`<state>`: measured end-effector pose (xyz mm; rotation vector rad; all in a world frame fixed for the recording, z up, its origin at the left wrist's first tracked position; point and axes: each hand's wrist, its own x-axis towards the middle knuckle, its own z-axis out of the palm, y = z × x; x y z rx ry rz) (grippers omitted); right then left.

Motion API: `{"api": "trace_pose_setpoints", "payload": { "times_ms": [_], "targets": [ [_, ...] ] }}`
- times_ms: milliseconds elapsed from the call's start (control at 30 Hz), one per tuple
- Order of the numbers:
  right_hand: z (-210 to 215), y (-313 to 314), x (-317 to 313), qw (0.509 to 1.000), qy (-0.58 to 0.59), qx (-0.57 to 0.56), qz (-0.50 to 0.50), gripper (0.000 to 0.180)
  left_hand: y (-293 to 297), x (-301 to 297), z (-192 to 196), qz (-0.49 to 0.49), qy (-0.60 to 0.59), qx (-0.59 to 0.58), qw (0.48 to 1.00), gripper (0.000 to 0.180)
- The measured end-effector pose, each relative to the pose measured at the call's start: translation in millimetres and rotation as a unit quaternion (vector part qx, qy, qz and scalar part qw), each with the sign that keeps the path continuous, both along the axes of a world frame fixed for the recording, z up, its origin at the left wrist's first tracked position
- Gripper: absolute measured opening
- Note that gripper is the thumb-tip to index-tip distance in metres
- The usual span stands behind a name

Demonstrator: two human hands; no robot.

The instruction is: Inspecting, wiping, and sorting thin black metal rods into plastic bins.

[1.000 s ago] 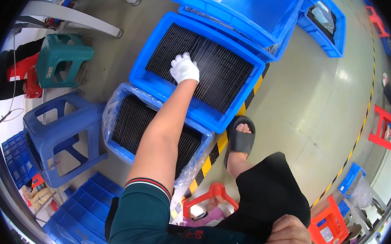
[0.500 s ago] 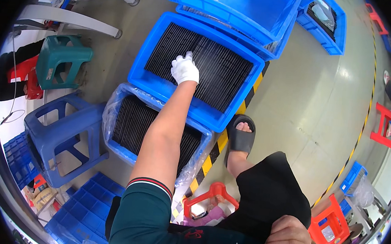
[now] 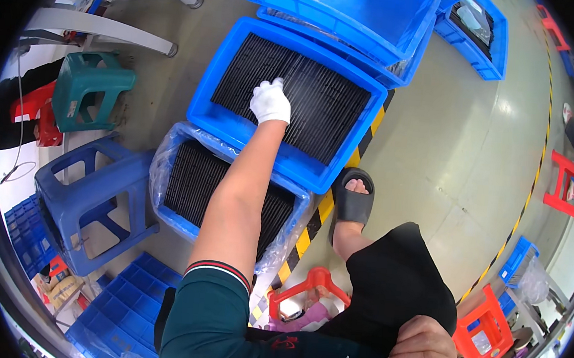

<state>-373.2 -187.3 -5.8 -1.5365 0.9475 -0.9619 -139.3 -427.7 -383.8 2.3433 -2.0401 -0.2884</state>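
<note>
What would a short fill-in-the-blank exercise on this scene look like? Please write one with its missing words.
The left hand wears a ____ glove.
The bin it reaches into is ____.
The floor tape beside the sandal is black and ____.
The stool nearest the white legs is ____.

Missing words: white; blue; yellow; green.

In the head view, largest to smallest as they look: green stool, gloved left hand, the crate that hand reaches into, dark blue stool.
1. Crate
2. Dark blue stool
3. Green stool
4. Gloved left hand
Apparent size only; nearness may mislead.
</note>
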Motion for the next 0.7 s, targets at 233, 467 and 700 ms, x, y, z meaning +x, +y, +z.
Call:
{"api": "trace_pose_setpoints", "payload": {
  "times_ms": [233,467,700],
  "targets": [
    [1.7,-0.2,-2.7,1.000,-0.004,0.004,0.000,0.017,11.1,-6.2,-4.6,-0.044,-0.016,-0.040,0.998,0.029],
    [-1.3,0.2,-1.6,0.999,-0.026,0.014,0.029,0.017,19.7,3.0,-0.8,-0.042,-0.003,-0.015,0.999,0.026],
    [5.7,10.8,4.0,0.998,-0.048,0.023,0.043,0.019,74.3,-12.6,52.9,-0.029,0.235,-0.222,0.946,0.028]
  ]
}}
